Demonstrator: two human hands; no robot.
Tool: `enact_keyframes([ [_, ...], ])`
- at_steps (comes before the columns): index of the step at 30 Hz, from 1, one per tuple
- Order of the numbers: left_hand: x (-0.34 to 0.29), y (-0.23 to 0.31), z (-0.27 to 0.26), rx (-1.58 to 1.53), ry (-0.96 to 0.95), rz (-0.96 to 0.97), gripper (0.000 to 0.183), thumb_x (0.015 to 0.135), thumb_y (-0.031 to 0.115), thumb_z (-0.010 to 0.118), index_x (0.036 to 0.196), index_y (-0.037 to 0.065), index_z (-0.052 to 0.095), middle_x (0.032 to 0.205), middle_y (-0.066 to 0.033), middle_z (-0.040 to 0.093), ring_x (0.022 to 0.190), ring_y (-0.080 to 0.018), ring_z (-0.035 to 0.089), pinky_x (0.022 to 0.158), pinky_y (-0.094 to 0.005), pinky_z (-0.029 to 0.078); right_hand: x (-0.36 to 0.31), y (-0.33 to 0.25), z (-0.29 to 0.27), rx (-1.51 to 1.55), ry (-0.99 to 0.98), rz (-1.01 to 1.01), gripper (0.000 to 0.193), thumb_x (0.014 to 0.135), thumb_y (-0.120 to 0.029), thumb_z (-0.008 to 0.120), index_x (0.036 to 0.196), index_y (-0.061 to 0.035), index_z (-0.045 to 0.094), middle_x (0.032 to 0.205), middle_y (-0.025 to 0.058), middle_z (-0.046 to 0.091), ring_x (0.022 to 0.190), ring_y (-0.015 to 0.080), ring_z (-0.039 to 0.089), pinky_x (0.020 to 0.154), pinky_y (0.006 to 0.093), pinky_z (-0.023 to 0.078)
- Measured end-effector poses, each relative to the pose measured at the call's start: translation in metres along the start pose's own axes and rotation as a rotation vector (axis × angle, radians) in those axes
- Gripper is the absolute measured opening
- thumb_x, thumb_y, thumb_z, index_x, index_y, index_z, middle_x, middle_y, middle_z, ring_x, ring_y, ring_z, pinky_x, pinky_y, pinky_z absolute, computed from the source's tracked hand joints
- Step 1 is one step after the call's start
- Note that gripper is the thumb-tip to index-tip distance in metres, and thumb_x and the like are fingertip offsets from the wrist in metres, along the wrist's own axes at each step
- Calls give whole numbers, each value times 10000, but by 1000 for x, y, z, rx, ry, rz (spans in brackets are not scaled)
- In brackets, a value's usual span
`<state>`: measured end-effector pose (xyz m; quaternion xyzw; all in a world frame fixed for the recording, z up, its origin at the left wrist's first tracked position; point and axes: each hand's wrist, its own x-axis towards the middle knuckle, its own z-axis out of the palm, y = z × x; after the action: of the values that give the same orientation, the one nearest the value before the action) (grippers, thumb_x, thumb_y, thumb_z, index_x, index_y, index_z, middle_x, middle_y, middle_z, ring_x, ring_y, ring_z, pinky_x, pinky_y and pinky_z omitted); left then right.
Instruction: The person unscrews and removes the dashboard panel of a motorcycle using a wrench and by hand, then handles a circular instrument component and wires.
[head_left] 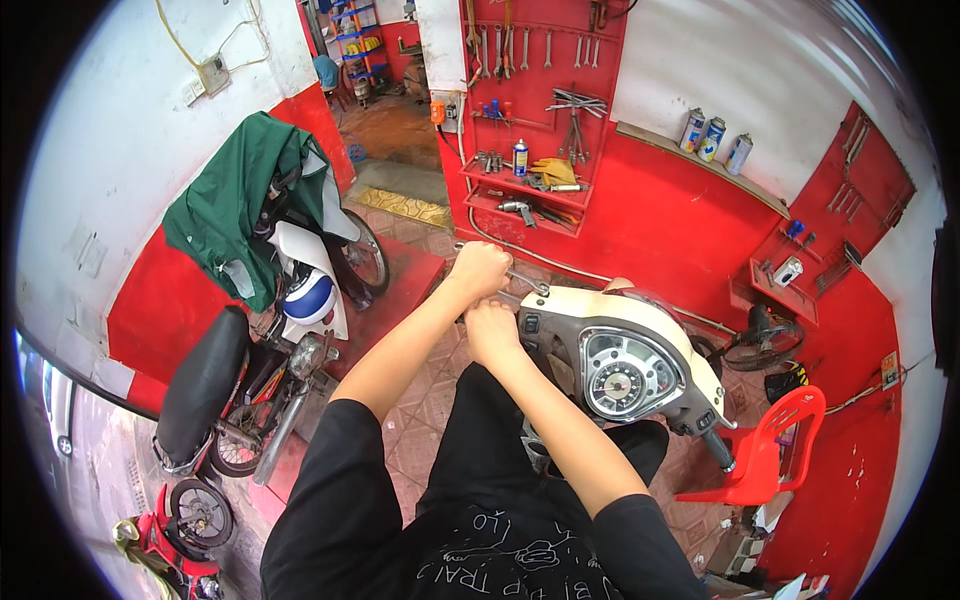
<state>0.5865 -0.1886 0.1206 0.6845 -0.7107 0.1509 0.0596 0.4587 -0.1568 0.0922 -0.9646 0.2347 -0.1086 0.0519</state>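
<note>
A cream and grey scooter handlebar (570, 310) with a round speedometer (620, 378) stands in front of me, its headset turned at a slant. My left hand (480, 270) is closed around the metal brake lever (528, 282) at the handlebar's left end, and the lever's tip pokes out past my fist. Just below it, my right hand (492, 328) is closed at the left handlebar grip (508, 297), most of which my fingers hide. The two hands nearly touch. At the other end, the black right grip (718, 452) is free of any hand.
A motorbike (205, 390) and another under a green cover (235, 200) stand at left. A red tool board (545, 90) with wrenches hangs ahead. Spray cans (712, 138) line a shelf. A red plastic chair (765, 450) and a fan (765, 340) are at right.
</note>
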Motion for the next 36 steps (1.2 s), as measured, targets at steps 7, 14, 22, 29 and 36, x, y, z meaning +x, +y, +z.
enact_keyframes([
  [7, -9, -2, 2, -90, 90, 78, 186, 663, 220, 756, 752, 72, 686, 766, -125, 707, 746, -322, 726, 660, -453, 582, 25, -3, 39, -48, -23, 166, 125, 811, -164, 676, 859, -76, 751, 835, 139, 755, 771, 289, 760, 676, 395, 610],
  [14, -21, 3, -3, -35, 71, 16, 90, 752, 130, 695, 790, 59, 656, 781, -151, 695, 793, -326, 731, 658, -438, 581, 24, -6, 47, 17, -16, 195, 132, 814, -198, 676, 796, -92, 753, 809, 145, 753, 755, 277, 761, 665, 408, 605],
  [22, -38, 10, -11, -85, 48, -12, 96, 835, 96, 616, 914, 44, 603, 857, -166, 689, 822, -356, 723, 669, -456, 580, 19, -4, 52, -4, 83, 161, 90, 834, -174, 665, 814, -130, 741, 753, 93, 745, 696, 235, 756, 627, 386, 601],
  [29, -25, -15, -13, -113, -52, 143, 243, 755, 33, 687, 971, 76, 584, 922, -124, 658, 922, -342, 696, 773, -461, 552, 14, -6, 42, -4, 101, 131, 109, 840, -156, 649, 817, -96, 738, 755, 121, 745, 698, 261, 758, 641, 394, 606],
  [36, -12, -19, 6, -161, 14, 205, 311, 684, 10, 723, 949, 76, 573, 916, -121, 655, 929, -339, 690, 788, -447, 533, 14, -5, 47, 45, 97, 116, 140, 804, -127, 641, 710, -73, 729, 705, 158, 726, 684, 291, 750, 630, 427, 598],
])
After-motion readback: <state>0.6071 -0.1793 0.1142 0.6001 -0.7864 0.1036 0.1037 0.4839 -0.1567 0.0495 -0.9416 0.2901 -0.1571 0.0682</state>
